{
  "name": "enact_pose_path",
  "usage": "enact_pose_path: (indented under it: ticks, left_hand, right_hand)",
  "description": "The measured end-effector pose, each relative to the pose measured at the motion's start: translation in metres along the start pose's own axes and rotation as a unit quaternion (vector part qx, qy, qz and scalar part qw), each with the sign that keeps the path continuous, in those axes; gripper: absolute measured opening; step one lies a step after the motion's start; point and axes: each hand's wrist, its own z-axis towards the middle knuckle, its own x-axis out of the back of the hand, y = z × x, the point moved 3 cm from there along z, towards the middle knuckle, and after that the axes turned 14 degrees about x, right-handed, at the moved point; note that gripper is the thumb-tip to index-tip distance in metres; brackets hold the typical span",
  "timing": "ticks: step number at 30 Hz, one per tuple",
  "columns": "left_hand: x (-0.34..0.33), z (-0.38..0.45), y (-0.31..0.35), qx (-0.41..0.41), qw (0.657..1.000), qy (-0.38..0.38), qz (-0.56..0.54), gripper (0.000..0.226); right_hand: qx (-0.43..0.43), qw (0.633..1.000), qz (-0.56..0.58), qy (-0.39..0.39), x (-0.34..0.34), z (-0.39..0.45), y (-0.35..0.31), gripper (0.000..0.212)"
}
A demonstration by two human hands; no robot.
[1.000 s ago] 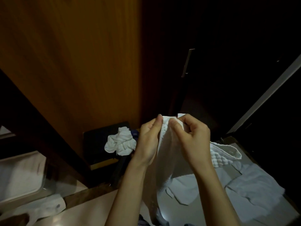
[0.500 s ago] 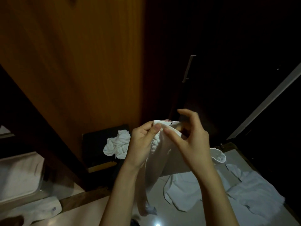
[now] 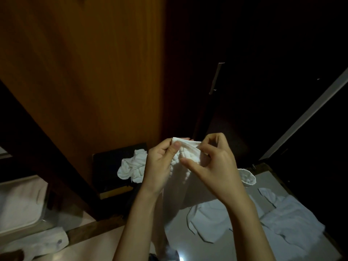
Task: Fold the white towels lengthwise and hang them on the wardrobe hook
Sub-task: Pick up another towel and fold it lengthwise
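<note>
— Both hands have shifted; the right hand (image 3: 214,166) loosened, its upper fingers lifted.
— Towels?
— Three loose on the floor (image 3: 293,221), one crumpled (image 3: 132,166) by the wardrobe (image 3: 84,81), one towel (image 3: 188,157) pinched by left hand (image 3: 160,166) and right.

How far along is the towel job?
Done: nothing visibly hung; no hook shows. In hand: the left hand and right hand pinch the top edge of a white textured towel, which hangs down between the arms. Left: a crumpled white cloth near the wooden wardrobe panel and flat white cloths on the floor on the right.
</note>
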Motion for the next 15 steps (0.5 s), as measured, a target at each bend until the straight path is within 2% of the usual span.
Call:
enact_pose_path:
  ticks: [3, 6, 7, 9, 11, 15]
  left_hand:
    - [0.002, 0.001, 0.000, -0.002, 1.000, 0.009, -0.005, 0.030]
    - [0.006, 0.001, -0.001, -0.006, 1.000, 0.023, 0.009, 0.028]
    - [0.007, 0.001, -0.001, -0.008, 0.999, 0.032, 0.010, 0.025]
    - [0.010, 0.002, 0.000, -0.015, 0.999, 0.045, 0.012, 0.022]
    - [0.012, 0.002, 0.000, -0.029, 0.998, 0.050, 0.015, 0.021]
    - [0.016, 0.004, -0.005, -0.044, 0.997, 0.053, 0.031, 0.022]
  right_hand:
    - [0.015, 0.998, -0.007, -0.064, -0.005, -0.001, 0.002, 0.034]
    - [0.019, 0.995, 0.005, -0.097, -0.007, -0.004, 0.006, 0.023]
    - [0.015, 0.995, 0.017, -0.098, -0.007, -0.005, 0.010, 0.017]
    - [-0.009, 0.995, 0.021, -0.095, -0.006, -0.008, 0.018, 0.025]
    - [-0.046, 0.996, 0.018, -0.078, -0.004, -0.011, 0.028, 0.021]
    - [-0.091, 0.994, 0.042, -0.042, -0.007, -0.014, 0.038, 0.035]
